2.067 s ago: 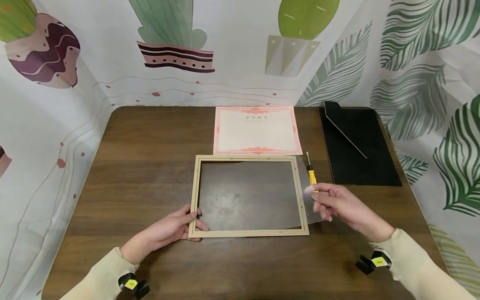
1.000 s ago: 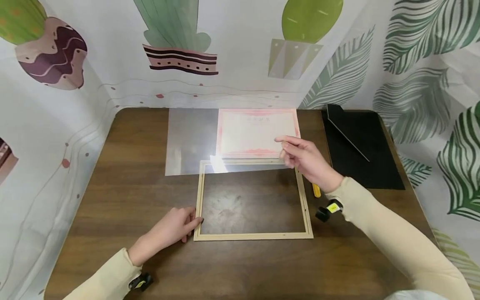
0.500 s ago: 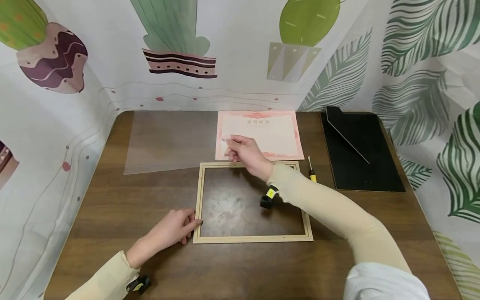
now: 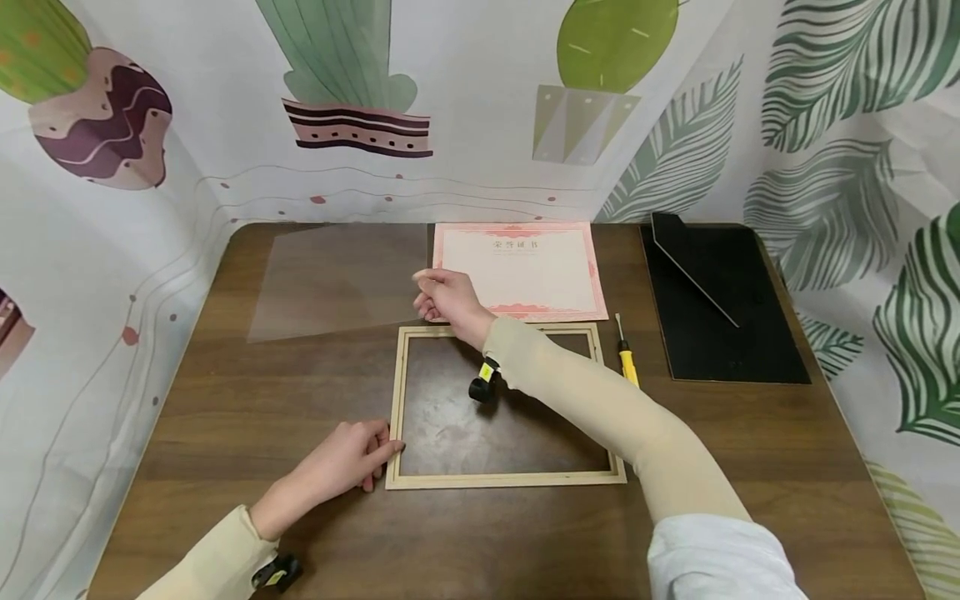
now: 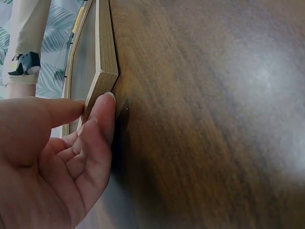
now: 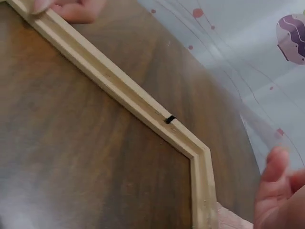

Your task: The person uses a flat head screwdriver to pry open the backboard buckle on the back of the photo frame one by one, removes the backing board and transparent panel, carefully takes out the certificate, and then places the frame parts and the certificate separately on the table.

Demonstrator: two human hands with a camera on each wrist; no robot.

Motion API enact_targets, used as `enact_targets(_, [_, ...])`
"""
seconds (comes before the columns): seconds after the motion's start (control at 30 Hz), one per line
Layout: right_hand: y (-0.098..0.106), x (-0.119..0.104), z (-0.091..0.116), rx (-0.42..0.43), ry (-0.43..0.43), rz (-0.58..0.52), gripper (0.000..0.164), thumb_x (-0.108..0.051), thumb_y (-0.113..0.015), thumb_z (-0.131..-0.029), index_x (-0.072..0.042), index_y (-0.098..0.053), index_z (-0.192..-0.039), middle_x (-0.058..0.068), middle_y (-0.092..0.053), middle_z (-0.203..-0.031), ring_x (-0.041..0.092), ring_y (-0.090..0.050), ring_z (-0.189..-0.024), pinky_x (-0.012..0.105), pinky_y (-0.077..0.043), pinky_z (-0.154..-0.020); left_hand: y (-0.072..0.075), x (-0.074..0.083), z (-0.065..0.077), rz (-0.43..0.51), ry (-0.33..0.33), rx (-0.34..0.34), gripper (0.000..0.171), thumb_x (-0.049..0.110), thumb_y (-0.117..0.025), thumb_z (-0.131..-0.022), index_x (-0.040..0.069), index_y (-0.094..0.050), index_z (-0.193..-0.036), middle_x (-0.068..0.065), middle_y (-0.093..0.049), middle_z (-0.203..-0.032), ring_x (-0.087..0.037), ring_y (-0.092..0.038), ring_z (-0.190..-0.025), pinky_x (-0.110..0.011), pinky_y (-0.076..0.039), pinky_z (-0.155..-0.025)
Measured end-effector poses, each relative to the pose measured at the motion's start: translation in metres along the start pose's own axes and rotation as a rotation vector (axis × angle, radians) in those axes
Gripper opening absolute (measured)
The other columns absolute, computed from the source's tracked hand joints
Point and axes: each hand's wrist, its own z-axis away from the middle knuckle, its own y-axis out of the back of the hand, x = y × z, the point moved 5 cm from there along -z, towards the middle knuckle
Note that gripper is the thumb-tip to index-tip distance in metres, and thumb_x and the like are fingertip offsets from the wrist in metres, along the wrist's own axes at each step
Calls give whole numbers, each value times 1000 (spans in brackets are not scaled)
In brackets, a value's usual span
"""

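Observation:
A pale wooden picture frame (image 4: 506, 481) lies on the brown table, showing its grooved side. My left hand (image 4: 341, 467) pinches its left bar between thumb and fingers, as the left wrist view of that hand (image 5: 57, 148) also shows. Beyond the frame, at the far left of the table, a clear plastic sheet (image 4: 337, 279) is low over or on the wood. My right hand (image 4: 453, 304) pinches the sheet's right edge, with its forearm crossing above the frame. In the right wrist view the right hand (image 6: 279, 195) is partly cut off.
A pink-bordered certificate (image 4: 525, 275) lies behind the frame, partly behind my right hand. A yellow-handled screwdriver (image 4: 627, 362) rests right of the frame. Further right is a black backing board (image 4: 727, 342) with its stand leg raised. Patterned cloth (image 4: 480, 183) hangs behind the table.
My right hand has carried the clear sheet from the frame over the certificate to the far left. The left hand has shifted its hold slightly on the frame's left bar.

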Motion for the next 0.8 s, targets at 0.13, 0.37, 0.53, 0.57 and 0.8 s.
enact_targets(0.13, [-2,-1,-4,-27,-59,88,33,-7,-57,-107,11,-61,-134,7,-67,-71,10,-60,-54,20,-51,-52,0,0,1,10,-1,-6,32,33,-63,-105,15,-58,-80,10,-60,-57,-10,-59,-45,-26,-44,-45])
enact_targets(0.37, [1,-8,-5,-28,-119,263,22,-14,-64,-105,5,-65,-115,16,-76,-89,14,-68,-61,25,-56,-57,0,0,2,16,-11,-9,32,34,-63,-106,15,-57,-80,10,-60,-56,-10,-59,-45,-26,-44,-45])
enact_targets(0.53, [5,-11,-9,7,-109,378,24,-18,-67,-103,4,-67,-111,12,-70,-84,14,-62,-58,26,-54,-55,1,0,0,15,-16,11,29,31,-65,-104,15,-58,-81,9,-59,-55,-10,-60,-46,-26,-46,-46])
enact_targets(0.57, [6,-11,-9,17,-105,408,25,-19,-67,-103,5,-69,-111,10,-68,-81,14,-60,-57,26,-52,-54,1,-1,-1,25,-10,20,28,30,-67,-104,14,-58,-82,9,-59,-55,-10,-60,-47,-26,-47,-47])
enact_targets(0.8, [8,-11,-13,5,-126,417,25,-15,-62,-105,8,-70,-112,10,-71,-80,12,-64,-59,24,-50,-54,3,-5,-4,180,40,108,20,17,-75,-97,5,-61,-90,2,-66,-66,-12,-66,-55,-25,-55,-52])
